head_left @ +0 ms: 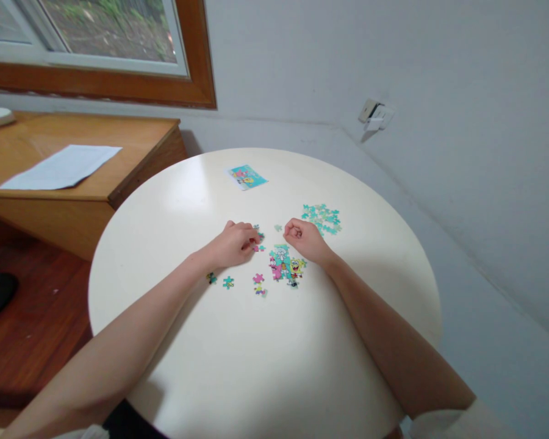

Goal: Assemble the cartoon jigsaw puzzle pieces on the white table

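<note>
A partly joined jigsaw puzzle [281,263] with pink, teal and yellow cartoon figures lies on the round white table [210,353]. My left hand [236,244] rests left of it, fingers curled over small puzzle pieces [258,248] at its fingertips; whether it grips one is hidden. Above the joined part, my right hand [305,238] is closed with the fingers bent inward, and what they hold, if anything, cannot be made out. Just left of its fingertips lies a single pale green piece [278,228]. Loose pink and yellow pieces [259,286] and a teal piece [228,282] lie nearer me.
Behind my right hand is a spread of teal puzzle pieces [322,217]. A picture card [247,177] lies toward the table's far edge. To the left stands a wooden desk [141,137] with white paper [61,166]. A wall with a socket [376,114] borders the right side.
</note>
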Demonstrator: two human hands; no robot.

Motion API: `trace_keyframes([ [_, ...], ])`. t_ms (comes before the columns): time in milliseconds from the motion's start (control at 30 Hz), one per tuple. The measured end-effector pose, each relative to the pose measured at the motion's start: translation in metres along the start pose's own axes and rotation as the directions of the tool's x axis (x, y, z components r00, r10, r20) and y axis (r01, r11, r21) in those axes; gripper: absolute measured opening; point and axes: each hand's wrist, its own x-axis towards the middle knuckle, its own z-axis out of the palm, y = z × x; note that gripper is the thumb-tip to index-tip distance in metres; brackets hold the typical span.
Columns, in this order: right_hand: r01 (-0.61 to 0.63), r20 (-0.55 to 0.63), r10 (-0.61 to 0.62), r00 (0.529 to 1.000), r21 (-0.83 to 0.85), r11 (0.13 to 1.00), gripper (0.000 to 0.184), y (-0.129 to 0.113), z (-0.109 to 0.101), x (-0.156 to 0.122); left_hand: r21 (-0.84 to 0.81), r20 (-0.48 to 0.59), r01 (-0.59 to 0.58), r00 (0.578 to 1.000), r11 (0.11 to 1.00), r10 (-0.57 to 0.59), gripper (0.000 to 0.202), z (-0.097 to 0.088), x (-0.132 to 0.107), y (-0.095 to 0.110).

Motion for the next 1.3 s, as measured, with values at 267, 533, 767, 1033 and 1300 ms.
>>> trace_keyframes([
  [267,0.0,0.005,0.0,1.0,0.006,1.0,0.001,0.0008,0.001,0.0006,-0.035,0.035,-0.039,0.999,0.999,0.041,0.018,-0.0017,-0.0014,0.0037],
  [533,-0.007,-0.009,0.007,1.0,0.001,1.0,0.001,-0.0017,0.0009,0.0003,-0.059,0.071,-0.08,0.994,0.995,0.084,0.013,-0.0032,-0.0021,0.0063],
  [767,-0.004,-0.004,0.004,1.0,-0.007,1.0,0.001,-0.0027,0.0,-0.0001,-0.018,0.04,-0.033,0.999,0.999,0.034,0.02,-0.0012,-0.0015,0.0046],
  [1033,-0.002,-0.004,0.002,1.0,0.004,1.0,0.001,-0.0006,0.0007,0.0005,-0.046,0.028,0.001,1.0,0.999,0.0,0.021,0.003,-0.0003,0.0017],
  [1300,-0.007,-0.007,0.007,1.0,-0.004,1.0,0.002,-0.0013,0.0006,0.0004,-0.068,0.035,-0.014,0.999,0.998,0.016,0.014,0.0004,0.0008,0.0065],
])
